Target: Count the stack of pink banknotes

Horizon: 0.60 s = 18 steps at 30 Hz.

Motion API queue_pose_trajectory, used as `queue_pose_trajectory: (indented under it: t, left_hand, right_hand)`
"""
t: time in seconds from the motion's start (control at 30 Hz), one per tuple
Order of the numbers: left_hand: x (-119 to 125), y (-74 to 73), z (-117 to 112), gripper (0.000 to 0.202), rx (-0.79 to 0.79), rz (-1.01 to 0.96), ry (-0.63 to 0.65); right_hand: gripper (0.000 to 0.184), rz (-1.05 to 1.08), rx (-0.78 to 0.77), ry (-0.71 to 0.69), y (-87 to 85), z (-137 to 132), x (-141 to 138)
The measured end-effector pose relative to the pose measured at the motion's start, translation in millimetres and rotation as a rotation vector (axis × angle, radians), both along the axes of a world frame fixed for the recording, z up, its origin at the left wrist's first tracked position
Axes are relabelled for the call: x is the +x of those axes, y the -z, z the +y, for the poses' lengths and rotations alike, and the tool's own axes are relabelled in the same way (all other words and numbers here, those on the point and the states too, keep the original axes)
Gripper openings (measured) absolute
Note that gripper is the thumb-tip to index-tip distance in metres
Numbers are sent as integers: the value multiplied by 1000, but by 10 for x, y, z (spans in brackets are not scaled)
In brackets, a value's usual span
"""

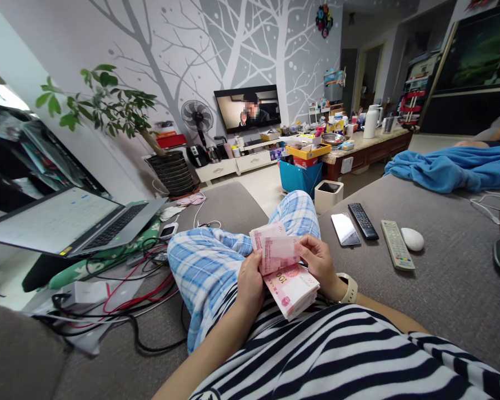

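We sit on the grey sofa point(450, 294), with the stack of banknotes point(294, 291) held over our lap, against the plaid trousers point(210, 272). Its thick lower part lies flat, probably not yet leafed through; how many remain, we cannot tell. Our left hand point(250, 280) grasps the stack's side, and our right hand point(320, 260) has its fingers pinching the edge of the thinner upturned notes point(279, 255), seemingly the portion done.

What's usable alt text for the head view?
A person's left hand grips a stack of pink banknotes while the right hand pinches the edge of the upper notes, above plaid trousers. An open laptop lies to the left; a phone, black remote and pale remote to the right. A television shows a picture beyond.
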<state>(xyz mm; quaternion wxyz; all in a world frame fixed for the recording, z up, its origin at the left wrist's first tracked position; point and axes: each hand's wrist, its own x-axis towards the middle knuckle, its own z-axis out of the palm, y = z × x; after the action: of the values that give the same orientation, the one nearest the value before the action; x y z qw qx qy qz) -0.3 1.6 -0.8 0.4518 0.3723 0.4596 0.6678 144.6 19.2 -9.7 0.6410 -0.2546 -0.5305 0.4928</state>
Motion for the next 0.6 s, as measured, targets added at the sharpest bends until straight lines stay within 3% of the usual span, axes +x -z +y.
queue_pose_trajectory:
  t: [0.17,0.3,0.6]
  left_hand:
    - [15,-43,-25,20,8,20,9]
    - [15,-45,-20,19,18,-21,95]
    - [-12,34,6,19,16,-128,152]
  right_hand:
    - [28,18,-3,-18,3,7,-2]
    - [28,39,1,-28,-5,5,-2]
    - [31,71,28,-40,17,11,-2]
